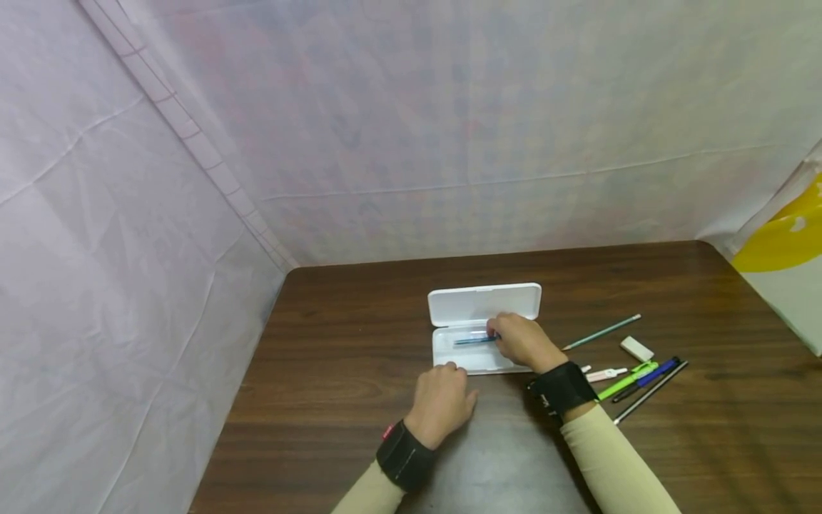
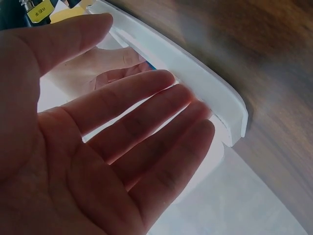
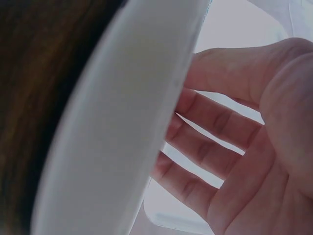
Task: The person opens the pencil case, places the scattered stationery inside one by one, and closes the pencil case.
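Observation:
A white pencil case (image 1: pixel 484 303) lies on the table with its lid raised at the back. Inside its tray is a slim blue pen (image 1: pixel 474 341), lying lengthwise. My right hand (image 1: pixel 525 344) reaches into the tray from the right and pinches the pen's right end; in the right wrist view the case wall (image 3: pixel 122 117) hides those fingertips. My left hand (image 1: pixel 439 401) has its fingertips at the front rim of the case. Its fingers (image 2: pixel 151 122) are nearly straight in the left wrist view and hold nothing.
Right of the case lie a green pencil (image 1: pixel 602 332), a white eraser (image 1: pixel 637 349), a pink-and-white compass-like item (image 1: pixel 606 375), a lime green pen (image 1: pixel 626 382), a blue-and-black pen (image 1: pixel 656 374) and a dark slim stick (image 1: pixel 651 392). White sheeting (image 1: pixel 475 128) hangs behind the table.

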A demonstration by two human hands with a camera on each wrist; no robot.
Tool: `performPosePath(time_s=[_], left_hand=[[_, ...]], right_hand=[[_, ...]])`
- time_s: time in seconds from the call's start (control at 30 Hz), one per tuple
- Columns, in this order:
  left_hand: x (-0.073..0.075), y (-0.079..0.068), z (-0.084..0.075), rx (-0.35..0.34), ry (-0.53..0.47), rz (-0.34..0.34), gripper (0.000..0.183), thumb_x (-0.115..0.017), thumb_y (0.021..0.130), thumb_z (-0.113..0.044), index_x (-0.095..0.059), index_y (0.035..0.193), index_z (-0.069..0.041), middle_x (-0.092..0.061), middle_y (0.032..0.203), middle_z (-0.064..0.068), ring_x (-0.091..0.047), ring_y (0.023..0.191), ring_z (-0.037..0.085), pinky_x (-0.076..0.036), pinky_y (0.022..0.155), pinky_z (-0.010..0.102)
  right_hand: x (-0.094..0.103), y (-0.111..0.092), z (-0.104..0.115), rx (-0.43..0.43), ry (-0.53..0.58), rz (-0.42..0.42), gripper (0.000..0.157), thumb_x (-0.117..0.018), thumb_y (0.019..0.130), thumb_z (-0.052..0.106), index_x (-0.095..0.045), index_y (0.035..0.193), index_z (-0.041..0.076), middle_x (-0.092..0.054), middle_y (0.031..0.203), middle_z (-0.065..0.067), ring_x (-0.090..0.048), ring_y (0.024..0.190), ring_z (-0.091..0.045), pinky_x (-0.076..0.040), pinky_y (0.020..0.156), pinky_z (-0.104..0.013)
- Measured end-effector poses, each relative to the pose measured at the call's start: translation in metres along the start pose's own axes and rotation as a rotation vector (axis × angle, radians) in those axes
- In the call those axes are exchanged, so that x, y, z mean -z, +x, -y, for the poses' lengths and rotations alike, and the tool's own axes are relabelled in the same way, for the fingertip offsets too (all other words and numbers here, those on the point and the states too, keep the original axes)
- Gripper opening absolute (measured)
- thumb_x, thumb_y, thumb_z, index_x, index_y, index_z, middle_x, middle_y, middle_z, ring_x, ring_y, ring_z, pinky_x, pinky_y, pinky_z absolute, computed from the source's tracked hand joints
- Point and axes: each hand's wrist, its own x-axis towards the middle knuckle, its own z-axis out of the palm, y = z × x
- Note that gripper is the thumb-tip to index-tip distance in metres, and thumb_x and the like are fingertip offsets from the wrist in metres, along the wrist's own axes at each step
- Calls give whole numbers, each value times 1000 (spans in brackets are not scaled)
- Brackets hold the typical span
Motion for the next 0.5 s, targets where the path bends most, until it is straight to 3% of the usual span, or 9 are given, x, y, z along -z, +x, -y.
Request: performPosePath(time_s=[0.5], left_hand=[[-1, 1, 0, -8, 3, -11, 35, -71, 74, -41, -68, 68, -7, -63, 67, 4, -60, 58, 21, -48, 45, 36]], right_hand=[[-1, 0, -2, -13, 7, 0, 15, -66, 68, -2, -68, 78, 9, -66, 76, -7, -60, 69, -22, -52, 62, -42]])
